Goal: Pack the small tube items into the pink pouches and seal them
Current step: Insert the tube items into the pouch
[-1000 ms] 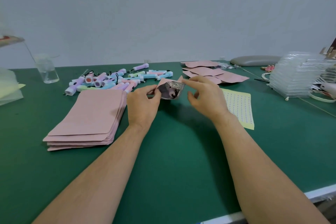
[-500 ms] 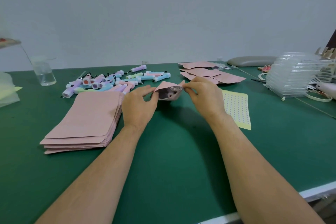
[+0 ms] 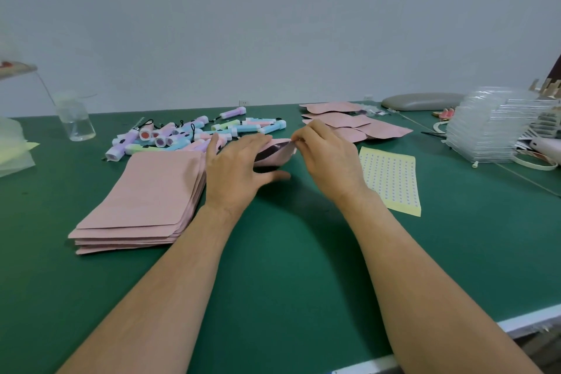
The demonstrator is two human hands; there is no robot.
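Observation:
A pink pouch [image 3: 277, 154] with a dark shiny mouth lies low over the green table [image 3: 273, 267] between my hands. My left hand [image 3: 236, 168] lies over the pouch with its fingers spread and fairly straight, thumb below the pouch. My right hand [image 3: 326, 155] pinches the pouch's mouth edge at the right. A stack of flat pink pouches [image 3: 145, 200] lies left of my left hand. Behind it is a heap of pastel tube items [image 3: 194, 135]. Several filled pink pouches [image 3: 352, 124] lie at the back right.
A yellow sticker sheet [image 3: 390, 179] lies right of my right hand. Clear plastic trays [image 3: 491, 130] are stacked at the far right, a grey pad [image 3: 422, 101] behind them. A clear glass jar [image 3: 76, 120] stands at the back left. The table's front edge [image 3: 455, 337] runs lower right.
The pouch has come down from an upright, open-mouthed hold to lie flatter near the table. My left hand has opened out over it; my right hand still pinches the mouth.

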